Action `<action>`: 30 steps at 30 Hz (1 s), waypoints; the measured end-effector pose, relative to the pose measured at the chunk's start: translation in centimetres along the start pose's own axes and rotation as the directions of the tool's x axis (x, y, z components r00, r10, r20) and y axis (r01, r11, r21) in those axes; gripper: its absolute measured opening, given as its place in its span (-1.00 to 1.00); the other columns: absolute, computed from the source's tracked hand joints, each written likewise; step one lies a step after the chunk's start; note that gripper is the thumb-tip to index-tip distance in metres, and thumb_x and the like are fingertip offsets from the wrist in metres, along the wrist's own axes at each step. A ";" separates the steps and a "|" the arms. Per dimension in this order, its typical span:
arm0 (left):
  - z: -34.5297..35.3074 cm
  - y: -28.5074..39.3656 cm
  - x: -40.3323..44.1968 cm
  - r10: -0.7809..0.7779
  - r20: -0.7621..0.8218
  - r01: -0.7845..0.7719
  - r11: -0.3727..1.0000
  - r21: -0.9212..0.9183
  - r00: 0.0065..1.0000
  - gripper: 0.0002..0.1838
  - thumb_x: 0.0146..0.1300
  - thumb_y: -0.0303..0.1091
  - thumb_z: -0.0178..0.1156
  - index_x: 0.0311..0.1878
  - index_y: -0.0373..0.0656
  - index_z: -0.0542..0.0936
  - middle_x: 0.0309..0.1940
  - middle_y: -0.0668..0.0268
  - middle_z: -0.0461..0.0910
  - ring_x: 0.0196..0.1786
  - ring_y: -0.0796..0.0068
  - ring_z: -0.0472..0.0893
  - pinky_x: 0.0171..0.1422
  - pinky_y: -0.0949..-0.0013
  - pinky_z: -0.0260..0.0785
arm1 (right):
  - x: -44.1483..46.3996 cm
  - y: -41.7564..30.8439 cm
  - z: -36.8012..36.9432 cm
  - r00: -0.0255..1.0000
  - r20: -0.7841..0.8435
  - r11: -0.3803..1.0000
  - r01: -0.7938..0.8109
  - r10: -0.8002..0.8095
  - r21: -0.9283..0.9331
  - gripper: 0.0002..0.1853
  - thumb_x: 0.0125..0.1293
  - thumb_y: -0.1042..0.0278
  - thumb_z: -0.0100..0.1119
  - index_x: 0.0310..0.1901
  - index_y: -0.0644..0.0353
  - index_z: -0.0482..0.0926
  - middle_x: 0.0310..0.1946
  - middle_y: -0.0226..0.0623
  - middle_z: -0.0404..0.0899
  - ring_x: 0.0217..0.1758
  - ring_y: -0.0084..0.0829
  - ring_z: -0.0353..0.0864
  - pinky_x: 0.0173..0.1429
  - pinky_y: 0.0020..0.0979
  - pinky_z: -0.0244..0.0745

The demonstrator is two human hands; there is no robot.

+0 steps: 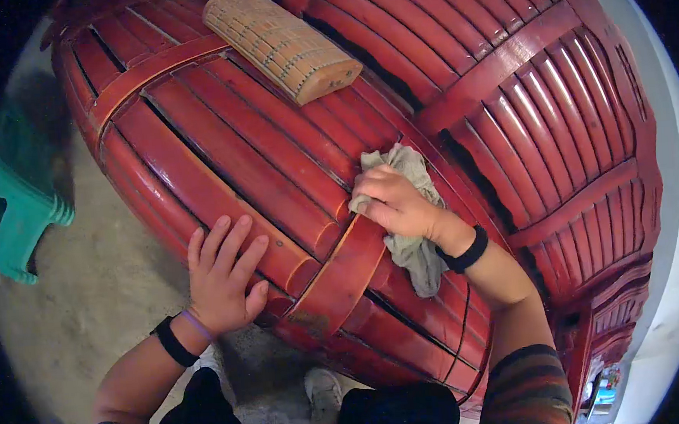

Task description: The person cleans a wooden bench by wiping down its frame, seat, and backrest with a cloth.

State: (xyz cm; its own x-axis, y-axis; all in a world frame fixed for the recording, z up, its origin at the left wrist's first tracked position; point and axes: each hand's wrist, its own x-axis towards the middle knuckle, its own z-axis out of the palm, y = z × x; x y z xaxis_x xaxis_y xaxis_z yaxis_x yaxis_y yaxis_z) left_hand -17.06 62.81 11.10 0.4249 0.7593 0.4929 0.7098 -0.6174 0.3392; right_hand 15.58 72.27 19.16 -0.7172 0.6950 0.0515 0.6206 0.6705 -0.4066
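Observation:
My right hand (393, 199) is closed around a crumpled grey-green cloth (419, 265) and presses it on the red slatted bench (243, 163), close to a flat cross band (343, 278). Part of the cloth hangs loose below the wrist, and folds of it stick out above the fingers. Resting on the front slats, my left hand (225, 281) lies flat with its fingers spread and holds nothing. Both wrists wear black bands.
A woven bamboo pillow (286, 44) lies on the far part of the seat. Behind rises the slatted red backrest (519, 100), beside a pale wall (670, 285). A green plastic stool (21, 212) stands on the concrete floor (117, 264) at left.

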 end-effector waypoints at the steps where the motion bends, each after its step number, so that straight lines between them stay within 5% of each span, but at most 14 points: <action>1: 0.0 0.0 0.0 0.003 -0.002 -0.003 1.000 0.000 1.000 -0.38 0.09 -0.08 0.14 0.28 0.01 0.46 0.41 0.15 0.28 0.46 0.03 0.18 0.48 -0.16 -0.13 | -0.2 0.5 0.0 1.000 0.017 1.000 0.009 -0.009 0.015 -0.80 0.20 0.29 0.05 -0.26 0.22 0.55 -0.23 -0.19 0.53 -0.06 -0.12 0.46 0.07 -0.18 0.37; 5: 0.0 0.1 -0.2 0.003 -0.001 -0.003 1.000 0.007 1.000 -0.39 0.11 -0.08 0.12 0.29 0.01 0.45 0.41 0.15 0.28 0.46 0.03 0.19 0.48 -0.16 -0.13 | -0.8 6.8 -0.8 0.998 -0.011 0.995 -0.068 0.068 -0.066 -0.81 0.27 0.26 0.04 -0.24 0.18 0.56 -0.31 -0.18 0.54 -0.16 -0.10 0.51 -0.01 -0.19 0.41; 7: 0.0 0.0 -0.1 0.007 -0.017 -0.007 1.000 0.005 1.000 -0.39 0.11 -0.08 0.13 0.28 0.01 0.45 0.41 0.15 0.28 0.46 0.03 0.19 0.48 -0.16 -0.12 | -1.7 12.4 -0.6 0.967 -0.219 0.983 -0.152 0.126 -0.106 -0.73 0.37 0.18 -0.04 -0.19 0.15 0.59 -0.20 -0.17 0.61 -0.04 -0.12 0.57 0.09 -0.19 0.44; 11: -0.1 0.0 -0.1 0.012 -0.011 -0.012 1.000 0.000 1.000 -0.39 0.10 -0.08 0.13 0.28 0.01 0.46 0.41 0.15 0.28 0.46 0.04 0.19 0.48 -0.16 -0.12 | -0.8 17.0 -0.9 0.847 -0.244 0.759 -0.531 0.472 -0.376 -0.67 0.37 0.15 -0.07 -0.06 0.11 0.62 -0.07 -0.17 0.60 0.16 -0.09 0.49 0.23 -0.16 0.34; 15: 0.2 -0.3 -0.1 0.026 -0.029 -0.027 1.000 -0.003 0.999 -0.38 0.08 -0.08 0.14 0.27 0.02 0.47 0.39 0.16 0.30 0.46 0.06 0.19 0.50 -0.13 -0.14 | -2.3 17.5 0.6 0.900 -0.338 0.842 -0.394 0.274 -0.367 -0.71 0.32 0.19 -0.02 -0.10 0.13 0.62 -0.12 -0.15 0.60 0.09 -0.06 0.48 0.22 -0.17 0.31; 19: 0.0 -0.1 -0.1 0.019 -0.037 -0.019 1.000 -0.009 0.999 -0.37 0.04 -0.09 0.17 0.26 0.03 0.49 0.38 0.18 0.31 0.46 0.08 0.20 0.52 -0.10 -0.15 | -0.9 8.4 0.7 0.977 -0.180 0.954 -0.156 0.112 -0.255 -0.75 0.15 0.24 0.07 -0.19 0.12 0.63 -0.22 -0.15 0.58 -0.04 -0.09 0.49 0.09 -0.15 0.32; 21: 0.0 0.0 -0.1 0.017 -0.051 -0.018 1.000 -0.013 0.999 -0.36 0.03 -0.09 0.18 0.26 0.03 0.49 0.38 0.18 0.31 0.46 0.08 0.20 0.53 -0.10 -0.16 | 0.2 2.8 0.5 0.994 -0.055 0.974 0.082 -0.095 -0.213 -0.75 0.11 0.23 0.08 -0.22 0.12 0.62 -0.31 -0.21 0.54 -0.16 -0.13 0.47 -0.01 -0.16 0.30; 23: 0.2 0.0 -0.1 0.011 -0.055 -0.011 1.000 -0.016 0.998 -0.35 0.02 -0.09 0.19 0.27 0.03 0.48 0.39 0.18 0.31 0.46 0.08 0.21 0.53 -0.10 -0.16 | 1.0 -3.9 0.5 0.998 0.017 0.949 0.060 -0.058 -0.310 -0.75 0.09 0.22 0.09 -0.23 0.12 0.60 -0.36 -0.26 0.50 -0.24 -0.15 0.44 -0.07 -0.17 0.29; 26: 0.0 0.0 -0.1 0.013 -0.027 -0.013 1.000 -0.002 1.000 -0.34 0.03 -0.08 0.18 0.28 0.03 0.47 0.38 0.18 0.31 0.45 0.08 0.21 0.52 -0.10 -0.15 | 1.4 -7.7 0.5 0.983 0.081 0.980 0.171 -0.163 -0.100 -0.75 0.12 0.22 0.12 -0.20 0.12 0.60 -0.31 -0.27 0.51 -0.22 -0.16 0.45 -0.07 -0.18 0.29; 29: 0.0 -0.1 -0.3 0.024 0.002 -0.024 1.000 -0.014 1.000 -0.35 0.07 -0.07 0.13 0.28 -0.03 0.44 0.41 0.12 0.26 0.47 0.00 0.17 0.53 -0.17 -0.20 | 1.6 -4.5 0.6 0.968 0.142 0.973 0.217 -0.205 -0.077 -0.76 0.17 0.19 0.16 -0.20 0.11 0.60 -0.26 -0.28 0.52 -0.10 -0.20 0.46 -0.02 -0.20 0.30; 30: 0.1 -0.2 -0.3 0.024 -0.001 -0.024 1.000 -0.011 1.000 -0.36 0.07 -0.07 0.13 0.28 -0.02 0.44 0.41 0.12 0.26 0.47 0.00 0.17 0.53 -0.17 -0.20 | 1.3 -3.3 0.0 0.981 0.174 0.974 0.119 -0.086 -0.192 -0.69 0.30 0.14 0.10 -0.04 0.14 0.59 -0.03 -0.22 0.56 0.18 -0.19 0.44 0.21 -0.19 0.31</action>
State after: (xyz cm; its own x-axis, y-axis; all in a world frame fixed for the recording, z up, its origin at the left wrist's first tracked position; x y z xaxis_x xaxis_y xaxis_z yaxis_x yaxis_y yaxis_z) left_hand -17.30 62.74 10.81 0.4412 0.7439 0.5020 0.6929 -0.6379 0.3361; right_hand 12.62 70.92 20.61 -0.8121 0.5788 -0.0736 0.5797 0.7860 -0.2150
